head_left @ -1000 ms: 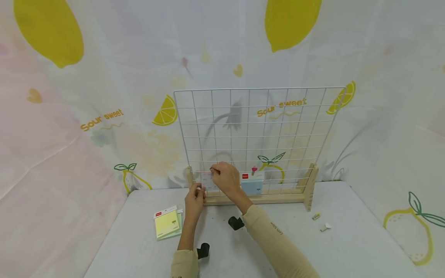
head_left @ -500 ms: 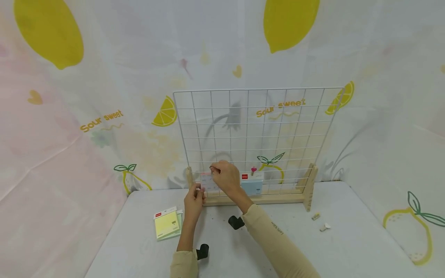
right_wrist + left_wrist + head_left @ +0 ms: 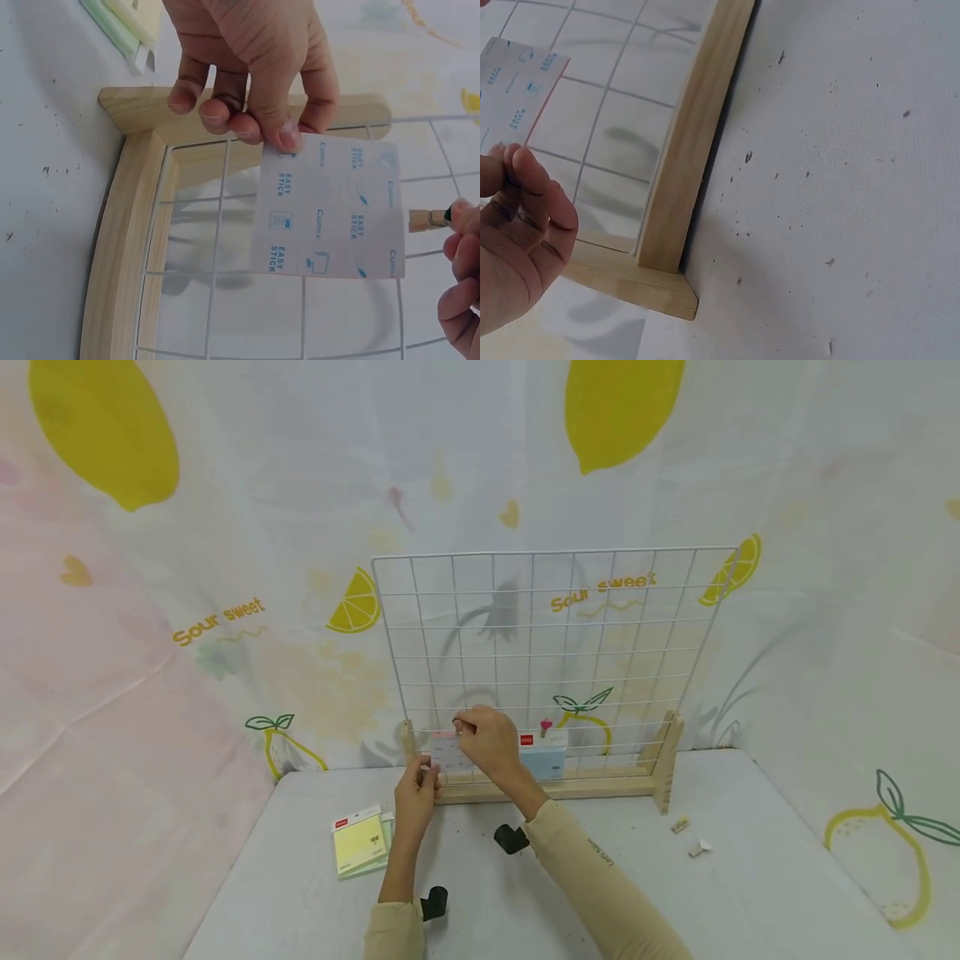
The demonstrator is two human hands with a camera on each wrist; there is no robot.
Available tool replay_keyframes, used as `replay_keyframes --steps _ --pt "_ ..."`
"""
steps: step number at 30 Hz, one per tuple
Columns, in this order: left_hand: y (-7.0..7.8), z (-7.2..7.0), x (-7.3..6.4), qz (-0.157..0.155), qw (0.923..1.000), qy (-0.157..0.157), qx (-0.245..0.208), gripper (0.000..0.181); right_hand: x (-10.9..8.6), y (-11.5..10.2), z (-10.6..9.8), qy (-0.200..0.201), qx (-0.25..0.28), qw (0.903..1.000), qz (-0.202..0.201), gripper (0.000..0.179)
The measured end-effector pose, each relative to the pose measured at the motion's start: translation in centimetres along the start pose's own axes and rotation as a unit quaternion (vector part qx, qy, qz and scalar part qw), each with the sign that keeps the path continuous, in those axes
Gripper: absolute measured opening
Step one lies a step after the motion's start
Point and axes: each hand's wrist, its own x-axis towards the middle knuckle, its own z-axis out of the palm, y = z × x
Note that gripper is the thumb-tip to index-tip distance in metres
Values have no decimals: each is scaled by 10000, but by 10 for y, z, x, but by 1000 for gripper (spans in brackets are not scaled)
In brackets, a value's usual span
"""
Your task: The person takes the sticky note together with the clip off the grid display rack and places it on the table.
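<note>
My left hand (image 3: pixel 416 789) pinches the lower left corner of a sticky note pad (image 3: pixel 330 210) between thumb and fingertips. The pad's pale back, printed in blue with "Comix" and "EASY STICK", faces the right wrist camera. It lies against the lower left of a white wire grid (image 3: pixel 570 639). My right hand (image 3: pixel 489 745) pinches a small wooden clothespin (image 3: pixel 427 220) whose tip points at the pad's top edge, a little apart from it in the right wrist view. In the head view this hand hides the clothespin and the pad's right part.
A blue sticky note pack (image 3: pixel 543 763) hangs on the grid under a clothespin with a pink heart (image 3: pixel 546 725). Yellow (image 3: pixel 360 843) and green packs overlap on the table at left. Two small clothespins (image 3: pixel 680 824) lie at right. A wooden base (image 3: pixel 555 789) supports the grid.
Both hands stay almost still at the pad, with the same grips. The scene drifts slightly left in the head view.
</note>
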Motion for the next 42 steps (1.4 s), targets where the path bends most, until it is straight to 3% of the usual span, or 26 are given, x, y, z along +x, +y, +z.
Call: replay_keyframes --steps 8,17,35,42 --pt "-1 -3 -2 34 9999 49 118 9 1 2 -6 -50 89 9999 6 9" --pt "1 -9 -6 -112 9999 30 -85 13 -3 6 -8 -236 152 9996 -17 9" --pt "-3 -14 -7 8 9998 141 -144 14 -3 5 -23 -540 208 9983 45 9" --pt "-2 -17 -8 -98 9997 90 -180 12 -4 6 -29 -703 87 9975 69 8"
